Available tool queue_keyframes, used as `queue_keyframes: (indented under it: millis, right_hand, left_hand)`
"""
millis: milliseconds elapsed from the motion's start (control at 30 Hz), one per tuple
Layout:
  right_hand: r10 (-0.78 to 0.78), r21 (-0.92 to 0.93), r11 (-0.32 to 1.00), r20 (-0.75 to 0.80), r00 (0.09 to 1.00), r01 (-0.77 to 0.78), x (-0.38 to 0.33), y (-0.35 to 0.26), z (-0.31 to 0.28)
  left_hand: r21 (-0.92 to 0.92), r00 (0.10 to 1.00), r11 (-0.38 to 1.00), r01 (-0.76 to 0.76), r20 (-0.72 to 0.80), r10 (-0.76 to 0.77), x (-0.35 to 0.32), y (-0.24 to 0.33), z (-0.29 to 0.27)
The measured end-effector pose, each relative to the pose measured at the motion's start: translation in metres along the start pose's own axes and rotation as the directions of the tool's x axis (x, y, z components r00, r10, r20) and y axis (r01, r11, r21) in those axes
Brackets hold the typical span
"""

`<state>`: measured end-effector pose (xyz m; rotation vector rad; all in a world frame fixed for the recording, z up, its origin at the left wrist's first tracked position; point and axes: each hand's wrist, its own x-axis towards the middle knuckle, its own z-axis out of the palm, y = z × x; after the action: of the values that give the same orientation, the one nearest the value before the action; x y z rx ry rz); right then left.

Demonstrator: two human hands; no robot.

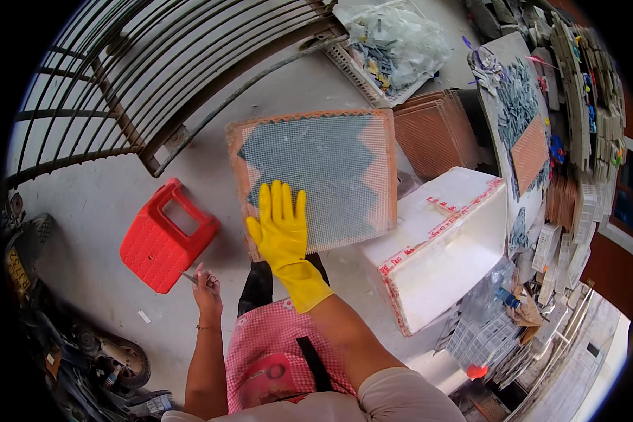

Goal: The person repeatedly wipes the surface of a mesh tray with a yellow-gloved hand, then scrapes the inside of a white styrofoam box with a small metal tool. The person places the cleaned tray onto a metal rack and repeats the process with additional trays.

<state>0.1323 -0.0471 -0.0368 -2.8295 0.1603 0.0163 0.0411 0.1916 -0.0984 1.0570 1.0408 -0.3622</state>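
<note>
My right hand (283, 225), in a yellow rubber glove, lies flat with fingers spread on a white mesh sheet (316, 158). The mesh covers dark grey-green pieces with zigzag edges, set on a square orange tray (243, 165) in front of me. My bare left hand (208, 290) is closed on small scissors (189, 277), whose blades point up and left. It is held beside the tray's lower left, close to a red plastic stool (163, 246). What supports the tray is mostly hidden.
A white foam box (436, 243) stands to the right. Behind it are stacked orange trays (436, 133) and a board (503, 53) strewn with dark strips. A crate (359, 74) with plastic bags, a metal barred frame (179, 112) and a motorbike (112, 359) surround the floor.
</note>
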Motion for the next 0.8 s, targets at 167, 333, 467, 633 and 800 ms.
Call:
queue_keyframes:
  millis: [167, 333, 467, 633, 800]
  right_hand:
    - [-0.06, 0.213, 0.973, -0.13, 0.99, 0.087, 0.014, -0.024, 0.01]
    - [-0.109, 0.201, 0.971, -0.114, 0.987, 0.131, -0.001, 0.049, -0.013]
    - [0.107, 0.07, 0.993, -0.169, 0.98, -0.096, -0.007, 0.136, -0.042]
    - [0.092, -0.046, 0.994, -0.096, 0.991, -0.096, -0.008, 0.132, -0.036]
    - [-0.14, 0.047, 0.989, 0.042, 0.989, 0.139, -0.019, 0.047, -0.005]
  left_hand:
    - [0.084, 0.998, 0.996, 0.011, 0.058, -0.016, 0.006, 0.004, 0.017]
    - [0.302, 0.976, 0.944, -0.134, 0.205, 0.073, 0.011, 0.022, 0.064]
    - [0.354, 0.946, 0.909, -0.219, 0.307, 0.108, 0.0, 0.038, 0.118]
    - [0.264, 0.919, 0.952, -0.154, 0.392, 0.04, 0.002, 0.028, 0.131]
    - [0.072, 0.947, 0.997, 0.042, 0.316, -0.062, -0.016, 0.031, 0.118]
